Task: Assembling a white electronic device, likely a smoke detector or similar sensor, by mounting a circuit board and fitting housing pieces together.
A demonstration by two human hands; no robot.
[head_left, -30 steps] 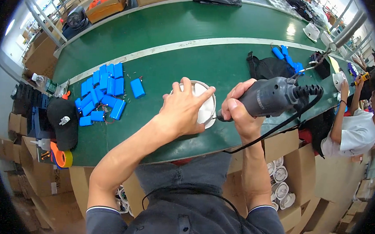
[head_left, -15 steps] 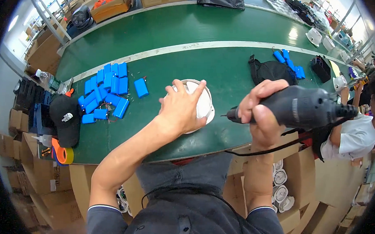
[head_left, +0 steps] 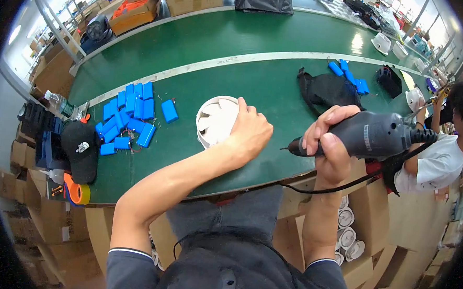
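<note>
Far to the left of my left hand (head_left: pixel 253 132), at the end of the green work table (head_left: pixel 193 72), lie a clear plastic bottle (head_left: pixel 62 105), a black cloth cap (head_left: pixel 78 155) and, just below this cap, a yellow ring-shaped roll of tape (head_left: pixel 80 194). Nearer to my left fingers, but well apart from them, is a pile of blue rectangular battery packs (head_left: pixel 130 110); one single blue battery pack (head_left: pixel 169 111) lies by itself on the right of the pile.

Directly at the left of my left fingers is the round white plastic part with curved openings (head_left: pixel 216 115), resting on the table. These fingers are bent over its right side, and one fingertip touches near the upper rim; how firmly they grasp, I cannot tell.

My right hand (head_left: pixel 335 159) is closed around a dark grey electric screwdriver (head_left: pixel 371 133). Its thin tip points to the left, apart from the white part. Above my right fingers lies a black fabric article with a strap (head_left: pixel 328 89), and below them, beside my forearm, a brown cardboard carton (head_left: pixel 372 220) contains white round pieces (head_left: pixel 347 238). Farther right sits a person in a white shirt (head_left: pixel 440 161).
</note>
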